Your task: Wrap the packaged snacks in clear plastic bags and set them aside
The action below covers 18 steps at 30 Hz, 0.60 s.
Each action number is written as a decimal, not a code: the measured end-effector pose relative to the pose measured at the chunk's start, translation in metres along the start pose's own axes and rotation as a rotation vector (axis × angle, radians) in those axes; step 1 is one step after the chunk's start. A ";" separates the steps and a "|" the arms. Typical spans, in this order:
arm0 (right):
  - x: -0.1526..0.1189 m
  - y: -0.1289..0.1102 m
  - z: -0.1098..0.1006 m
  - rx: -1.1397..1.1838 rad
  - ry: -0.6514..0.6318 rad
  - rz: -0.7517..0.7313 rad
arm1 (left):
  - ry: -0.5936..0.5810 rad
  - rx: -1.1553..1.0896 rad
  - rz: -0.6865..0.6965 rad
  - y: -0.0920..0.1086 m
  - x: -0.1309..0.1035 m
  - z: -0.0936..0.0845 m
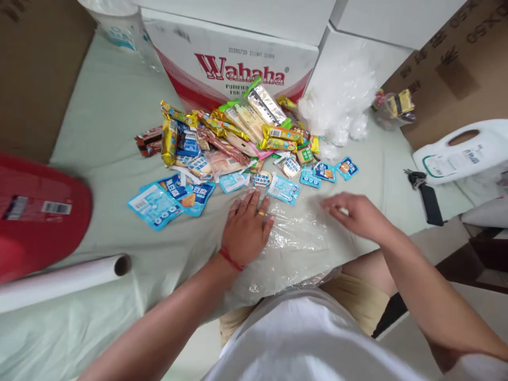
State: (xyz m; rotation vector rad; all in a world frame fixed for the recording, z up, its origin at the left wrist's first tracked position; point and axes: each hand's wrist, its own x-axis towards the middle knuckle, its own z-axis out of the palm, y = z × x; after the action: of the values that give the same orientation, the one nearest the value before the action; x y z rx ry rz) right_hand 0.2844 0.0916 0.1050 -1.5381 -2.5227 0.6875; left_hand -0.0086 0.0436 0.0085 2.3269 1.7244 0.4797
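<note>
A clear plastic bag (297, 238) lies flat on the pale green cloth close to my body. My left hand (246, 227) rests on its left part, palm down with fingers extended, wearing a ring and a red string bracelet. At the bag's upper right side is my right hand (355, 214), slightly blurred, its thumb and fingers drawn together in a pinch; whether it grips the film is unclear. Just beyond my fingers are blue snack packets (283, 189), with a larger blue packet (154, 206) at the left. Behind them sits a heap of wrapped snacks (238, 132).
A Wahaha carton (238, 63) stands behind the heap, beside crumpled clear bags (341, 100). Rightward are a white jug (468, 151), keys with a black fob (428, 201) and a small filled bag (397, 108). Leftward are a red object (43, 211) and a white roll (59, 280).
</note>
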 end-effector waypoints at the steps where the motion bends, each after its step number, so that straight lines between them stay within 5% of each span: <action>1: 0.027 -0.002 -0.006 -0.067 0.055 0.031 | 0.002 -0.009 0.003 -0.001 0.000 0.000; 6: 0.162 -0.016 0.003 -0.334 0.285 0.006 | 0.024 -0.061 0.018 -0.003 0.001 0.001; 9: 0.201 -0.023 0.015 -0.428 0.273 -0.036 | 0.048 -0.106 0.023 -0.005 0.001 0.002; 13: 0.187 -0.028 0.003 -0.501 0.261 -0.081 | 0.079 -0.189 0.001 -0.008 0.000 0.002; 18: 0.104 -0.049 -0.028 -0.271 0.181 -0.021 | 0.065 -0.287 -0.043 -0.009 0.001 -0.002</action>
State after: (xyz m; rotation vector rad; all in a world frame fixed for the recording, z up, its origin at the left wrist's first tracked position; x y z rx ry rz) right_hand 0.2033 0.1720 0.1366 -1.5670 -2.5712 0.1965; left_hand -0.0173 0.0477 0.0073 2.0897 1.6078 0.7492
